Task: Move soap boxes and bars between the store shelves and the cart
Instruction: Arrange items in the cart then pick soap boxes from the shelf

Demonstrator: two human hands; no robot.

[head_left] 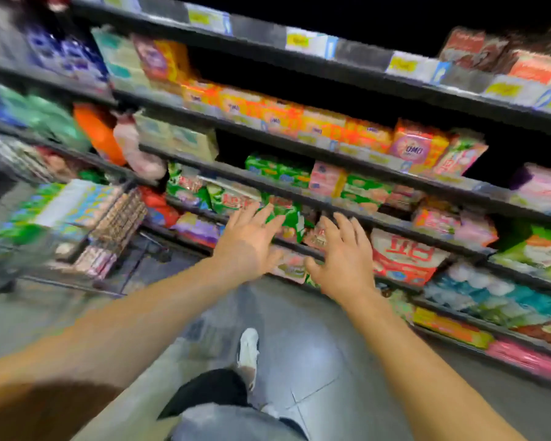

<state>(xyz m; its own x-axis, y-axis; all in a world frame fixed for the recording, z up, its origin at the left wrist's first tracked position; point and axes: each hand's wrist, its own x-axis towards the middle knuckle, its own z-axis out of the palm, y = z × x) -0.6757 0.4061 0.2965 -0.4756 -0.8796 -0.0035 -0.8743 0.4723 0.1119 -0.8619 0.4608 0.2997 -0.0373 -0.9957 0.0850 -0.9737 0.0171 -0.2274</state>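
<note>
Both my arms stretch toward the store shelves. My left hand (pixel 247 241) has its fingers spread and holds nothing, just in front of green soap packs (pixel 282 218) on a low shelf. Beside it, my right hand (pixel 344 253) is also spread and empty, near pink and red packs (pixel 315 235). A small pale pack (pixel 291 267) lies on the shelf below, between the two hands. The wire cart (pixel 77 224) stands at the left, loaded with boxed soaps. The picture is blurred by motion.
Dark shelf edges (pixel 299 148) run diagonally across the view, stacked with orange packs (pixel 268 114), a red and white bag (pixel 404 259) and other goods. My shoe (pixel 248 348) stands on the grey tiled floor (pixel 312 354) below.
</note>
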